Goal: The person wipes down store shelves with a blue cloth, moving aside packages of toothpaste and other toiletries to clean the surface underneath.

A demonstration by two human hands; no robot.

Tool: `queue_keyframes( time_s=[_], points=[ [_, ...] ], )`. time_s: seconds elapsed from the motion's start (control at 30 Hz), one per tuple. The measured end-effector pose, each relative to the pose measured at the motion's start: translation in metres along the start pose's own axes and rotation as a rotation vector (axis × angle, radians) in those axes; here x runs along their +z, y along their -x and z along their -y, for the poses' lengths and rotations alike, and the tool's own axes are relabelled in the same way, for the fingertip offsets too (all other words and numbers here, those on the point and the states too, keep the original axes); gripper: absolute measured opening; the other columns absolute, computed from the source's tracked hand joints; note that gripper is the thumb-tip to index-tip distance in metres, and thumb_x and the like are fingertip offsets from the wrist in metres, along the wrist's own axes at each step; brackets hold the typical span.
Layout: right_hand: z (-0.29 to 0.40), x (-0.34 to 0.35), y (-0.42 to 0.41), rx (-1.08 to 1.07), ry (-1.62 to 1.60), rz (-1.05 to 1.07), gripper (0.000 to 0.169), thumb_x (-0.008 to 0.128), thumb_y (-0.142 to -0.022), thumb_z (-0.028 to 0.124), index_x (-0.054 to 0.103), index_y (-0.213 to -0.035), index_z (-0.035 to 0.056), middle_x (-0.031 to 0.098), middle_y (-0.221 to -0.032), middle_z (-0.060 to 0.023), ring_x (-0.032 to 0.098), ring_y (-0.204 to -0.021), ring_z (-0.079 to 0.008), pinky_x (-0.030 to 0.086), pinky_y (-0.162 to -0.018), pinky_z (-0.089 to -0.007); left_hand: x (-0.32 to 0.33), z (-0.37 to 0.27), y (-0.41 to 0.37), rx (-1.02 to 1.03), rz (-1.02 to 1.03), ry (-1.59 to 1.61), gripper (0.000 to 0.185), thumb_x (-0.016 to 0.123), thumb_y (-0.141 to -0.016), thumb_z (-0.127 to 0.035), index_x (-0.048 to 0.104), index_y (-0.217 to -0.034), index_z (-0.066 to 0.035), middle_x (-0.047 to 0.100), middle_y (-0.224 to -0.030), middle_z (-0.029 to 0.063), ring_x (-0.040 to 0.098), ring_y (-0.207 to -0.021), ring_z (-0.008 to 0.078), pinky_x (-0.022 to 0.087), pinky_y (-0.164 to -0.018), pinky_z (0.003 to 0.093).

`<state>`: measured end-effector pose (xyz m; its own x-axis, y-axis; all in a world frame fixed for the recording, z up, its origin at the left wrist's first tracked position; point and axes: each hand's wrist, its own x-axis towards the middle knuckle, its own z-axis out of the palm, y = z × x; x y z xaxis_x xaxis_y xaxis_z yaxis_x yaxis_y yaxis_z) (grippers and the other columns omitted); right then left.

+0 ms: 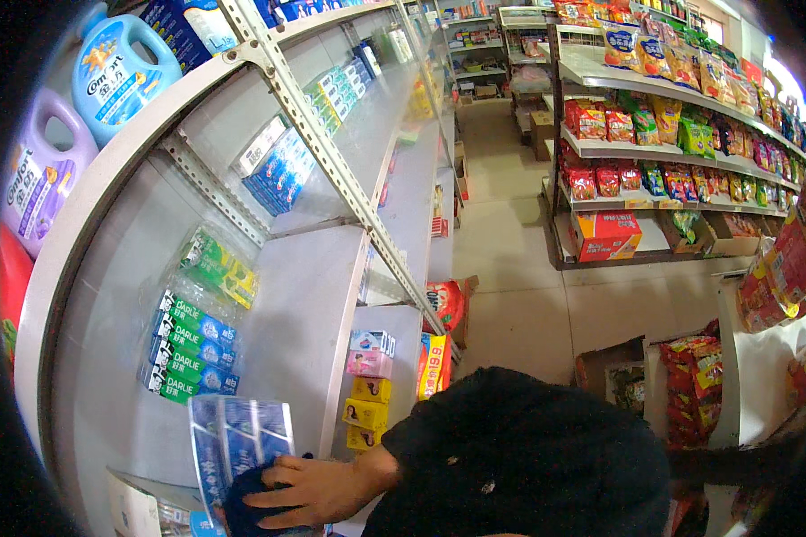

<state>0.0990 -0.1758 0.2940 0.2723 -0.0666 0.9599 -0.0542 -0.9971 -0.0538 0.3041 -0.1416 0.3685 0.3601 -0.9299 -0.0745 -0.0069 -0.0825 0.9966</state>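
Observation:
My right hand, at the end of a black sleeve, reaches left to the shelf with its fingers bent over a blue plastic-wrapped pack of boxes. A dark patch shows under the fingers; I cannot tell what it is. The pack is tilted at the shelf's near end. Beyond it, green and blue Darlie toothpaste boxes stand in a stack. A clear-wrapped green and yellow pack sits past them. My left hand is out of view.
Comfort softener bottles, one blue and one purple, stand on the upper shelf. A slotted metal upright crosses the shelving. Yellow boxes sit lower down. Across the tiled aisle, a rack holds snack bags.

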Motion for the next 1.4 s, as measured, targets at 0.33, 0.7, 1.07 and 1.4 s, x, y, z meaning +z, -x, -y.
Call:
queue_keyframes(
  time_s=[0.33, 0.7, 1.07, 1.4],
  points=[
    [-0.067, -0.08, 0.004, 0.462, 0.157, -0.153, 0.037, 0.048, -0.091, 0.017, 0.053, -0.123, 0.0011, 0.05, -0.124, -0.0221, 0.049, -0.103, -0.0312, 0.038, -0.09, -0.0404, 0.022, -0.003, 0.032, -0.108, 0.055, -0.001, 0.069, 0.065, -0.087, -0.031, 0.029, -0.139, -0.004, 0.054, -0.122, 0.0158, 0.053, -0.111, 0.0295, 0.05, -0.087, 0.0443],
    [-0.073, -0.117, -0.004, 0.638, -0.452, 0.171, 0.055, 0.03, -0.1, 0.037, 0.037, -0.137, -0.0034, 0.04, -0.137, -0.0203, 0.037, -0.126, -0.0302, 0.026, -0.106, -0.0369, -0.041, 0.055, 0.012, 0.865, 0.396, -0.836, 0.078, 0.049, -0.089, -0.057, 0.041, -0.13, 0.008, 0.049, -0.124, 0.0252, 0.053, -0.112, 0.0343, 0.041, -0.095, 0.0477],
    [-0.082, -0.04, 0.008, 0.607, -1.119, 0.326, 0.043, 0.047, -0.096, 0.036, 0.056, -0.118, 0.0, 0.058, -0.113, -0.0094, 0.056, -0.102, -0.0155, 0.045, -0.088, -0.0263, -0.014, 0.008, 0.01, 0.257, 0.397, -0.083, 0.049, 0.076, -0.075, -0.022, 0.047, -0.108, -0.001, 0.057, -0.101, 0.0097, 0.059, -0.09, 0.0162, 0.049, -0.081, 0.029],
    [-0.03, -0.008, -0.029, 0.696, -1.144, 0.357, 0.051, 0.037, -0.098, 0.044, 0.04, -0.133, 0.0066, 0.05, -0.119, -0.0123, 0.051, -0.11, -0.019, 0.038, -0.095, -0.0279, -0.006, 0.014, -0.005, 0.386, 0.649, 0.021, 0.099, 0.079, -0.07, -0.038, 0.024, -0.145, -0.004, 0.027, -0.148, 0.0193, 0.036, -0.132, 0.0299, 0.034, -0.107, 0.0422]
  ],
)
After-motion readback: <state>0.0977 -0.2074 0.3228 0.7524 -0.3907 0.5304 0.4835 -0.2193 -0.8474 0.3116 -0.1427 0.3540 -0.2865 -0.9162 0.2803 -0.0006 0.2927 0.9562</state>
